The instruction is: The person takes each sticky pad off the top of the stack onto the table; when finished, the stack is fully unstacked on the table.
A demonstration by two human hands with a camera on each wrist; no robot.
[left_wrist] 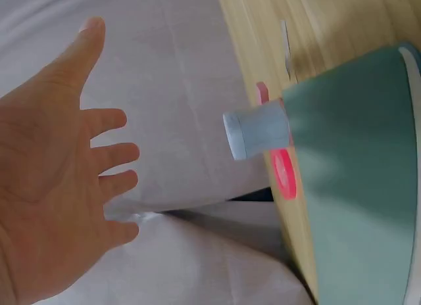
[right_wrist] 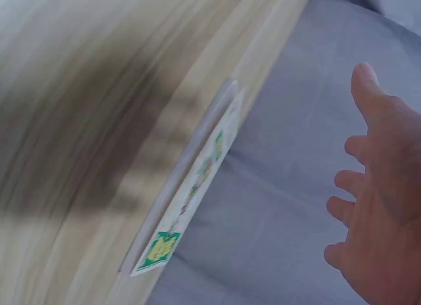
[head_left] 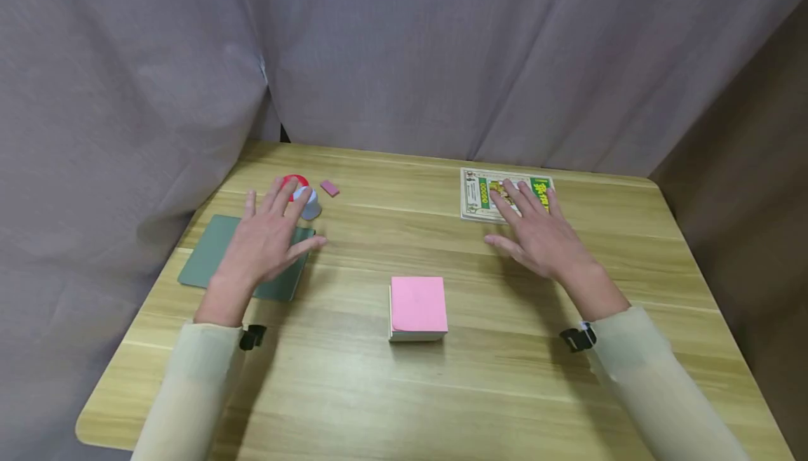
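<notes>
Both grips are released and hold nothing: the left grip (head_left: 261, 243) and the right grip (head_left: 543, 236) are raised over the tabletop (head_left: 492, 391), fingers spread. Below the left grip lies a green notebook (head_left: 208, 257); just ahead of its fingers are a pale blue flared cup-like piece (head_left: 311, 210) and a red ring-shaped piece (head_left: 303, 181), with a small pink eraser-like block (head_left: 330, 188) a little farther ahead and to the right. Ahead of the right grip's palm, partly behind its fingers in the head view, lies a printed booklet (head_left: 470, 198). A pink-topped block of sticky notes (head_left: 419, 304) sits between the two grips, nearer the person.

For good handling, either grip would do best to lower evenly and narrow its spread before contact, so a stray finger does not knock the cup-like piece beside the left grip. The notebook and booklet lie flat, so thumb and fingers should take them by an edge rather than press from above. The note block probably wants a firm squeeze low on opposite sides; pinching the top sheet alone could peel it.
</notes>
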